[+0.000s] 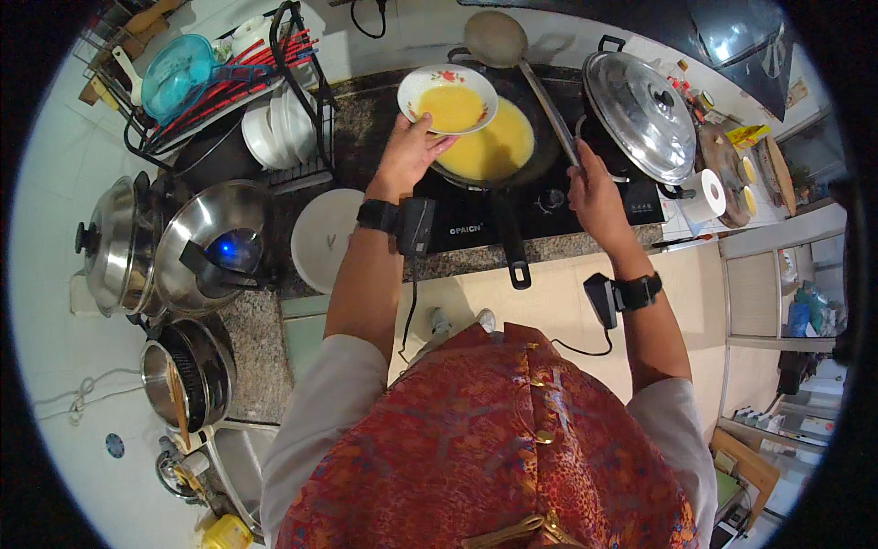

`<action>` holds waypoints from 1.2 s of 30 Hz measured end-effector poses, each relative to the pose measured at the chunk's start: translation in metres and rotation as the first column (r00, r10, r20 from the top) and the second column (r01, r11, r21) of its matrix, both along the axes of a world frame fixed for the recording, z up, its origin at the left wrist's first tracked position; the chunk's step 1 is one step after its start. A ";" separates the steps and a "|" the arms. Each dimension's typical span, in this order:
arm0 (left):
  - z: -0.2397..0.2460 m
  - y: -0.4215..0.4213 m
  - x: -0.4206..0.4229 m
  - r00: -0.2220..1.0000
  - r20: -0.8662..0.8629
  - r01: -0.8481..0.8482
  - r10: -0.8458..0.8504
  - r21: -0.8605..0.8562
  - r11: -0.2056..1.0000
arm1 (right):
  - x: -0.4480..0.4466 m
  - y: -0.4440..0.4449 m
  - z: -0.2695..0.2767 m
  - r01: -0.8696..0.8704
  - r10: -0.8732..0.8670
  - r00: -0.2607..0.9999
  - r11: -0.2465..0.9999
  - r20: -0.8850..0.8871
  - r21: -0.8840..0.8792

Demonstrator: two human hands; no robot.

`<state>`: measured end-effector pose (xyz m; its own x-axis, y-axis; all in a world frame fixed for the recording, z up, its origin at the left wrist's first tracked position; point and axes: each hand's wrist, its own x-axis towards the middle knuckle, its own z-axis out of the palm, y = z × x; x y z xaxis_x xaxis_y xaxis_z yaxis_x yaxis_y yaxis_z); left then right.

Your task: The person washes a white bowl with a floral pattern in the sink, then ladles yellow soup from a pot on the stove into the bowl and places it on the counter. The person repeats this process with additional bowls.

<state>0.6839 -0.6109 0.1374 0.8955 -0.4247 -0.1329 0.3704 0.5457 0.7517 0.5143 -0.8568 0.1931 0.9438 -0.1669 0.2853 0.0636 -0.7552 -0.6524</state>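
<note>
My left hand [406, 152] grips the near left rim of a white bowl [483, 77] with a red flower pattern. Inside the bowl is yellow liquid [449, 108]. The bowl is held over a dark frying pan [542, 113], where a pool of similar yellow liquid [504, 147] covers part of the bottom. My right hand [594, 195] is closed around the long handle of a metal ladle [496, 40]. The ladle's round head is raised beyond the pan, up and left of my right hand. The pan's black handle [512, 240] points towards me over the counter edge.
Right of the pan stands a lidded metal pot [638, 113], with a paper roll [704, 195] nearby. A white plate [326, 240] lies left of the black cooktop [473, 216]. Farther left are a dish rack [302, 175], a large metal pan [182, 250] and a sink [240, 466].
</note>
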 end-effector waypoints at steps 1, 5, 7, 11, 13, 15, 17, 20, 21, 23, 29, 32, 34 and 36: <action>0.001 0.005 -0.001 1.000 -0.003 -0.012 0.012 0.031 0.999 | 0.004 -0.004 -0.009 0.010 -0.004 0.999 0.996 -0.054 0.093; 0.006 0.023 -0.011 0.996 -0.040 -0.078 0.083 0.120 0.990 | 0.023 -0.016 -0.047 0.031 -0.001 0.979 0.989 -0.206 0.143; 0.006 0.029 -0.016 0.996 0.014 -0.085 0.084 0.094 0.992 | 0.028 -0.014 -0.060 0.024 -0.020 0.978 1.000 -0.207 0.016; 0.005 0.036 -0.024 0.996 0.055 -0.071 0.069 0.043 0.997 | 0.033 0.006 -0.068 -0.020 -0.007 0.986 0.986 -0.167 -0.163; 0.003 0.037 -0.026 0.996 0.052 -0.079 0.078 0.030 0.996 | 0.039 0.014 -0.063 0.038 -0.023 0.924 0.999 -0.382 0.034; 0.001 0.038 -0.029 0.994 0.037 -0.106 0.105 0.035 0.994 | 0.042 0.017 -0.055 0.216 0.146 0.796 0.838 -0.587 0.502; 0.000 0.040 -0.031 0.994 0.048 -0.103 0.101 0.037 0.994 | 0.047 0.016 -0.047 0.323 0.258 0.775 0.622 -0.577 0.713; 0.001 0.041 -0.033 0.995 0.039 -0.089 0.087 0.059 0.994 | 0.063 0.011 -0.040 0.398 0.394 0.748 0.378 -0.534 0.836; 0.001 0.042 -0.033 0.996 0.033 -0.085 0.083 0.069 0.994 | 0.071 0.008 -0.039 0.400 0.451 0.737 0.310 -0.504 0.863; 0.003 0.042 -0.035 0.995 0.045 -0.092 0.090 0.042 0.995 | 0.086 0.006 -0.042 0.428 0.456 0.723 0.294 -0.519 0.854; 0.008 0.044 -0.038 0.989 -0.024 -0.143 0.145 0.079 0.987 | 0.112 0.006 -0.056 0.446 0.572 0.615 0.315 -0.543 0.838; 0.007 0.046 -0.038 0.992 -0.038 -0.115 0.118 0.062 0.991 | 0.105 0.009 -0.054 0.414 0.520 0.687 0.293 -0.507 0.862; 0.005 0.048 -0.038 0.994 -0.052 -0.098 0.100 0.031 0.995 | 0.097 0.007 -0.046 0.376 0.447 0.730 0.369 -0.517 0.850; 0.003 0.049 -0.038 0.992 -0.091 -0.091 0.090 -0.002 0.996 | 0.091 0.004 -0.038 0.362 0.411 0.753 0.395 -0.514 0.845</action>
<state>0.6462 -0.5615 0.1404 0.9148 -0.3434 -0.2127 0.3854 0.5845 0.7141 0.6050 -0.8529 0.1547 0.8069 0.0877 -0.5842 -0.5842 0.2643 -0.7673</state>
